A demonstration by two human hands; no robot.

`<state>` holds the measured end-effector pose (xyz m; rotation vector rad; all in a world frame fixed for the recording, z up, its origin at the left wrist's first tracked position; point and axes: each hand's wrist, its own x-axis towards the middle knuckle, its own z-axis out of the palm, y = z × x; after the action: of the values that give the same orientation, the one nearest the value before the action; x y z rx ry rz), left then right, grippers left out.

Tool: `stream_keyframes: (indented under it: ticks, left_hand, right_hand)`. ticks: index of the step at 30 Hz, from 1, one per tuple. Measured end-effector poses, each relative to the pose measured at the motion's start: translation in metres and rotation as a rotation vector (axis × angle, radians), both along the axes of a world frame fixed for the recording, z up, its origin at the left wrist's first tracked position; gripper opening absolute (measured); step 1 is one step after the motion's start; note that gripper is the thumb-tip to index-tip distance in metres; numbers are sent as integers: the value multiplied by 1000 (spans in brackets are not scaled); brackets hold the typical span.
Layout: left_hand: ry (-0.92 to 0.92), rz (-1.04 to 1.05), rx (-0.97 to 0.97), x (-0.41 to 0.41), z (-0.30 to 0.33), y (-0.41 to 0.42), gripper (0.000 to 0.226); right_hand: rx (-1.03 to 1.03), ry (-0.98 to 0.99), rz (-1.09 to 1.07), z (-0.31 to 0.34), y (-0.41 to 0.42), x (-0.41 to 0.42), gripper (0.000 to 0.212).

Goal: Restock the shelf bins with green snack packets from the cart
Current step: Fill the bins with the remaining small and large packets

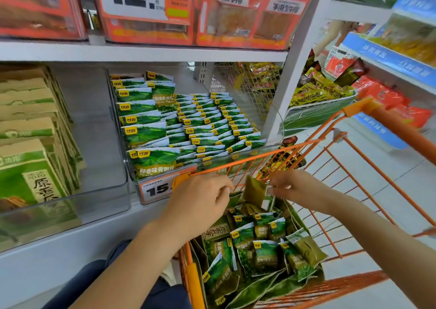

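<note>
A shopworker's two hands met over an orange cart point(342, 190) parked against a supermarket shelf, where a clear shelf bin point(188, 164) already stood nearly full of green snack packets point(203, 129) ranked in upright rows. The right hand point(292, 186) pinched the edge of a single olive-green packet point(254, 188), held tilted just above the cart's front rim. The left hand point(200, 200), fingers curled in beside that packet, may have been sharing the grip or holding more, though its palm faced away and that could not be told. Below them a loose heap of cart packets point(254, 249) lay in an opened carton.

The risk, judging by the light fingertip hold, was a dropped packet: it hung over the cart rim, so a slip could send it back into the heap or down between cart and shelf. The bin looked tightly packed (only the back rows seemed lower), and forcing another packet into the front could topple the ranks or push one over the clear lip behind the price tag point(155, 189).

Much stayed unclear. The held packet was motion-blurred, its print unreadable. The cart's rear and lower frame were cut off by the picture's edge, and the price tag was partly covered by the left hand. A neighbouring bin of tan boxes point(30, 143) on the left was only partly in view.
</note>
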<state>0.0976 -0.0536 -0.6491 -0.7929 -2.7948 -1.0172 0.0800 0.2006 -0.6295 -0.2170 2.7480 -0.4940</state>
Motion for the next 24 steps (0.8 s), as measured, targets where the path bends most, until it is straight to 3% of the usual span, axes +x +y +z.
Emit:
stream_keyframes:
  ticks: [3,6,8,9,11,13,15,20,22,24]
  left_hand:
    - [-163,21,227,-2,5,0,21]
    - [-459,-51,510,-1,19,-1,35]
    - [-541,-84,620,0,25,-2,27]
    - [-490,-58,646,2,27,-3,20]
    - [-121,84,577,2,26,-7,16]
    - [377,141,398,1,26,-13,19]
    - [628,33,288,2,22,-16,27]
    - [576,24,216,6,24,-21,45]
    - [407,68,346,9,31,-24,49]
    - [123,128,576,13,44,-26,39]
  right_hand:
    - [-621,-224,-114,36,-22,19,11]
    - [-772,-270,-80,52,-39,29,13]
    - [-822,-195,-93,55,-49,31,14]
    - [-856,-141,-128,55,-54,31,14]
    - [-943,-97,-248,51,-61,30,25]
    - [-1043,-243,-326,49,-69,29,41]
    - [-1170,-409,-305,48,-76,29,47]
    - [-1378,-364,-351,45,-91,22,16]
    - [-1455,-316,-419,44,-90,18,26]
    - [-1521,-287,-438,42,-88,18,46]
